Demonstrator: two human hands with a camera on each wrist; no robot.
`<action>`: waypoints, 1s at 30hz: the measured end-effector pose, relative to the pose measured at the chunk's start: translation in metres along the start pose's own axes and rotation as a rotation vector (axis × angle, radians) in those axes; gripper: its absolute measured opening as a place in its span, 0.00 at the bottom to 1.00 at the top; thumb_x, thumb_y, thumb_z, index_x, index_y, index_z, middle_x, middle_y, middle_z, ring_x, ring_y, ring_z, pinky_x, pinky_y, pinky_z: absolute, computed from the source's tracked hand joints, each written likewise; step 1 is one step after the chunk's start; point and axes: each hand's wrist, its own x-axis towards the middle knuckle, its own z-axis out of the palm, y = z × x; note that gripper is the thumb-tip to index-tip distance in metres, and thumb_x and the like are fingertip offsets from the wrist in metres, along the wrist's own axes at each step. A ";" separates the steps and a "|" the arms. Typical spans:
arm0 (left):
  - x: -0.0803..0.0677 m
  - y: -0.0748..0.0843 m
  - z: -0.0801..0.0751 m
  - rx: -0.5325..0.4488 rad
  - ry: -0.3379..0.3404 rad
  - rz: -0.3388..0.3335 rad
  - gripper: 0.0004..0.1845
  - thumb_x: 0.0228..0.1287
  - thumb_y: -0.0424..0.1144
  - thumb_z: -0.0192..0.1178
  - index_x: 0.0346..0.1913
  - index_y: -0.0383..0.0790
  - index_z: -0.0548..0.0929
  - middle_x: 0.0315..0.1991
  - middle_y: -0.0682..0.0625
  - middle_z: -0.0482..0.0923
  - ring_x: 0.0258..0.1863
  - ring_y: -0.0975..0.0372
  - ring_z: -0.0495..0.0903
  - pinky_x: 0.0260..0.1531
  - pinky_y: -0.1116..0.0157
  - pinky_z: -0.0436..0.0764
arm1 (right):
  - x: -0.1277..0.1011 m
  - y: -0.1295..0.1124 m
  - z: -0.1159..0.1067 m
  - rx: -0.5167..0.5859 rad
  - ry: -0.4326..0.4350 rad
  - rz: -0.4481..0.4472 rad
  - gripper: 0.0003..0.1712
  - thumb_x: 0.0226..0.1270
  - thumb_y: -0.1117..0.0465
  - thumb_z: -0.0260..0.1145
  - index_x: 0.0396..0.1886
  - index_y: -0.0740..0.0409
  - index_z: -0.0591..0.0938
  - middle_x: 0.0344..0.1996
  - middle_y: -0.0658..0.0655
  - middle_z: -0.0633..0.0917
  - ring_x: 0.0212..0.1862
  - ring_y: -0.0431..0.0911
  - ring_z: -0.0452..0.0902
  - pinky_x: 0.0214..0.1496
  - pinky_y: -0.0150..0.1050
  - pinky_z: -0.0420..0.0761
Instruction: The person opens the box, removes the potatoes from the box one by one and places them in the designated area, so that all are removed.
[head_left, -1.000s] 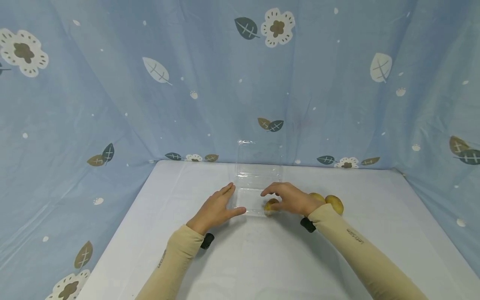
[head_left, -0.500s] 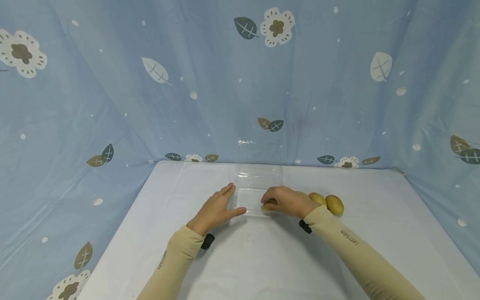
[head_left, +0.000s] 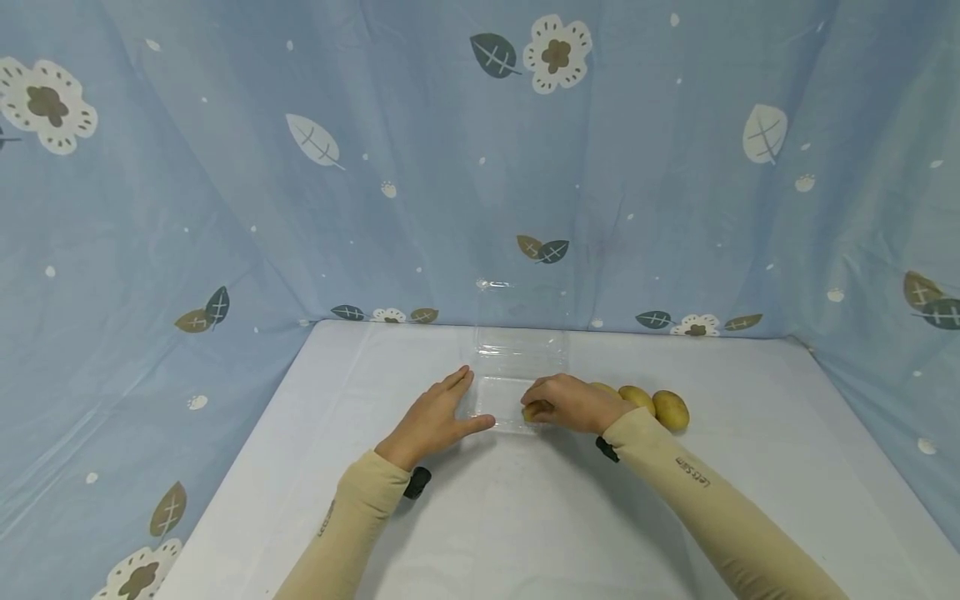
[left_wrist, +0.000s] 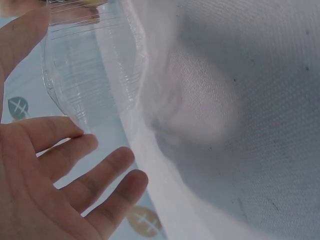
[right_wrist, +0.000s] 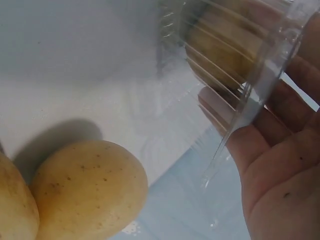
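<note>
Lowering a potato (head_left: 534,410) into the clear plastic clamshell box (head_left: 517,367) at mid-counter (head_left: 525,517), the right hand (head_left: 573,403) has its fingers curled round it. The left hand (head_left: 431,421), fingers straight and spread, rests flat against the box's left side. Judged best: steady the flimsy box and release low; two potatoes (head_left: 652,406) wait just right.

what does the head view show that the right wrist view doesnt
Only the head view shows the left hand resting open against the left side of the clear plastic box, the box's raised lid, the white table and the blue flowered cloth behind. Only the right wrist view shows, up close, the ribbed box wall with a potato seen through it. Both show the right hand at the box and loose potatoes lying on the table beside it.
</note>
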 end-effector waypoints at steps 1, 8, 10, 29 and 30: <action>0.000 0.000 0.000 -0.003 0.000 0.000 0.51 0.64 0.64 0.65 0.78 0.35 0.60 0.80 0.46 0.54 0.76 0.49 0.58 0.73 0.50 0.61 | 0.000 0.000 0.000 -0.007 -0.006 0.003 0.16 0.60 0.70 0.75 0.49 0.65 0.88 0.44 0.57 0.88 0.47 0.47 0.85 0.50 0.37 0.84; 0.001 0.000 0.000 0.003 0.004 0.001 0.51 0.63 0.65 0.65 0.78 0.35 0.60 0.80 0.46 0.55 0.76 0.48 0.59 0.73 0.50 0.61 | 0.001 -0.001 0.000 -0.041 -0.020 0.030 0.20 0.59 0.70 0.76 0.52 0.65 0.87 0.48 0.58 0.88 0.51 0.49 0.84 0.54 0.39 0.83; 0.001 0.000 0.001 0.006 0.005 0.003 0.51 0.63 0.65 0.65 0.78 0.35 0.60 0.80 0.46 0.55 0.76 0.48 0.59 0.73 0.49 0.61 | 0.001 -0.001 0.000 -0.044 -0.016 0.030 0.20 0.58 0.70 0.77 0.52 0.64 0.87 0.48 0.58 0.88 0.51 0.48 0.84 0.54 0.39 0.83; 0.001 0.001 0.001 0.008 0.000 0.008 0.51 0.64 0.64 0.65 0.78 0.34 0.61 0.79 0.45 0.55 0.76 0.48 0.59 0.73 0.50 0.62 | 0.002 0.002 0.006 -0.031 0.049 0.054 0.20 0.59 0.67 0.77 0.53 0.63 0.87 0.47 0.54 0.86 0.49 0.46 0.83 0.52 0.39 0.83; 0.001 0.001 0.001 0.008 0.002 0.009 0.51 0.63 0.64 0.65 0.78 0.34 0.61 0.79 0.45 0.55 0.76 0.48 0.60 0.73 0.50 0.62 | 0.002 0.003 0.006 -0.031 0.054 0.050 0.20 0.59 0.66 0.77 0.52 0.62 0.87 0.46 0.54 0.86 0.49 0.46 0.82 0.52 0.39 0.83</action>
